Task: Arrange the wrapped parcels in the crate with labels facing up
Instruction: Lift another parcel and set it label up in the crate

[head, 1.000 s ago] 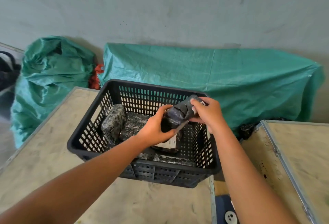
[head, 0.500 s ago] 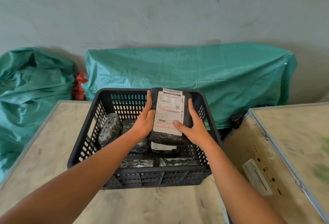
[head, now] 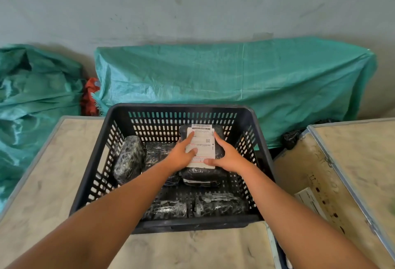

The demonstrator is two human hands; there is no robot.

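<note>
A black slatted crate (head: 119, 119) stands on a pale worktop. Inside it, a black wrapped parcel (head: 203, 172) lies flat with its white label (head: 204, 140) facing up, stacked on another parcel. My left hand (head: 181, 155) rests flat on the label's left side with its fingers spread. My right hand (head: 226, 155) grips the parcel's right edge, thumb on the label's lower corner. Another wrapped parcel (head: 128, 157) stands on end at the crate's left. Two more parcels (head: 218, 204) lie along the near wall, no labels showing.
The worktop (head: 42, 172) has a metal edge. A second crate-like wooden box (head: 352, 161) with a white label sits to the right. Behind are green tarpaulin-covered heaps (head: 213, 76) and a grey wall. A red item (head: 89, 95) shows between the tarpaulins.
The parcel was turned from edge-on to label up, then lowered from above the rim down into the crate. Both hands went down with it.
</note>
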